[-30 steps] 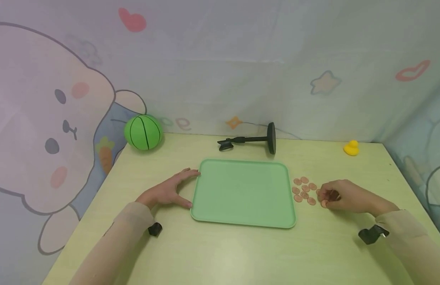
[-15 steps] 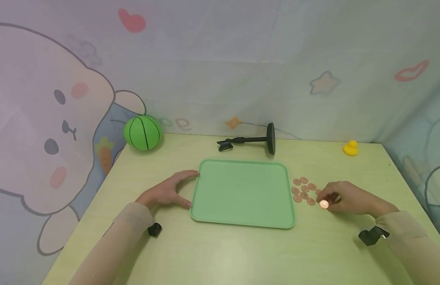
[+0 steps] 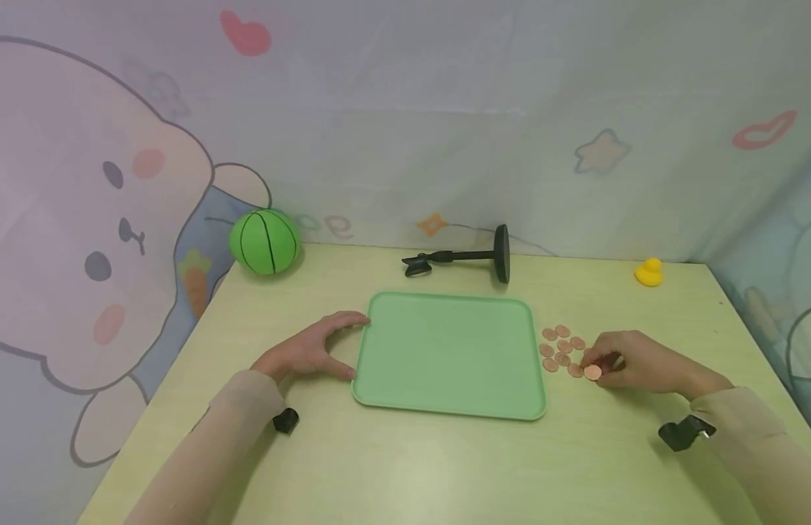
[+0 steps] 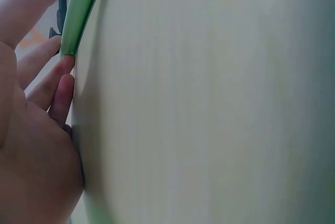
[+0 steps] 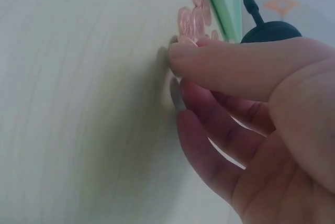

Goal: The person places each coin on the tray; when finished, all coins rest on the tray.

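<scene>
A light green rectangular tray [image 3: 445, 357] lies flat in the middle of the table. Thumb and fingers of my left hand [image 3: 307, 352] are spread wide, their tips at its left edge. In the left wrist view, fingertips of the left hand [image 4: 39, 135] meet the raised side of the tray [image 4: 81, 17]. Right of the tray, my right hand [image 3: 631, 362] pinches a copper-coloured coin [image 3: 592, 372] close over the table. Several similar loose coins [image 3: 564, 347] lie between that hand and the tray. In the right wrist view, the thumb covers most of the pinched coin [image 5: 187, 41].
Behind the tray, a black stand [image 3: 471, 255] with a round base lies on its side. A green ball [image 3: 265, 242] sits at the back left corner, a yellow toy duck [image 3: 650, 273] at the back right. A printed cloth backdrop [image 3: 379, 131] rises behind the table.
The pinched coin came into fuller view from beneath the right fingertips, flashed in the light, then shifted slightly left toward the loose coins. My left hand stays at the tray's edge.
</scene>
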Tool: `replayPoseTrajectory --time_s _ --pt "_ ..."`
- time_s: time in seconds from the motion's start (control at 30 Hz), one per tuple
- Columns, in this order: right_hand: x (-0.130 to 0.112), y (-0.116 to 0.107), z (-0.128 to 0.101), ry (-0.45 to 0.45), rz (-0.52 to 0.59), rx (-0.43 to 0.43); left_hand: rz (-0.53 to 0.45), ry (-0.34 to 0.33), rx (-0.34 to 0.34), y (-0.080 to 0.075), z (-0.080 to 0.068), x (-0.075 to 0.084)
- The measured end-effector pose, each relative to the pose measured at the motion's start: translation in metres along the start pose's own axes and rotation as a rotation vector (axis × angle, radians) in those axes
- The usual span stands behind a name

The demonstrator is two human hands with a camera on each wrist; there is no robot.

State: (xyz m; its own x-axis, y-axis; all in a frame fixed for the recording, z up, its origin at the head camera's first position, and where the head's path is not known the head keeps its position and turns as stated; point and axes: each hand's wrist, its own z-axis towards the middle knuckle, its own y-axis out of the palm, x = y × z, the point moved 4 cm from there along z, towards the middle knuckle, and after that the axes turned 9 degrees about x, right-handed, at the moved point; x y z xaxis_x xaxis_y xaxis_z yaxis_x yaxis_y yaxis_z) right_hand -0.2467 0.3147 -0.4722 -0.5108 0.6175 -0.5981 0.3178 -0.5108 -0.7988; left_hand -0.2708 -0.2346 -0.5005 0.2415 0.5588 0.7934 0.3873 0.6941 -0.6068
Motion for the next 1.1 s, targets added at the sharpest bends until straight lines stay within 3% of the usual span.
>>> replayPoseTrajectory --time_s 0.27,0.47,0.8,1.1 --pt "-0.014 0.005 0.021 -0.04 0.01 0.031 0.0 0.008 -0.004 0.0 0.001 -0.001" --pt "-0.032 0.014 0.046 -0.006 0.082 0.007 -0.003 0.004 0.003 0.0 0.002 -0.003" --pt "-0.065 0.031 0.095 0.06 0.082 0.01 -0.001 0.012 0.0 0.001 0.001 -0.004" --pt "-0.089 0.049 0.136 -0.044 0.018 0.065 -0.007 0.003 -0.011 0.001 0.002 -0.001"
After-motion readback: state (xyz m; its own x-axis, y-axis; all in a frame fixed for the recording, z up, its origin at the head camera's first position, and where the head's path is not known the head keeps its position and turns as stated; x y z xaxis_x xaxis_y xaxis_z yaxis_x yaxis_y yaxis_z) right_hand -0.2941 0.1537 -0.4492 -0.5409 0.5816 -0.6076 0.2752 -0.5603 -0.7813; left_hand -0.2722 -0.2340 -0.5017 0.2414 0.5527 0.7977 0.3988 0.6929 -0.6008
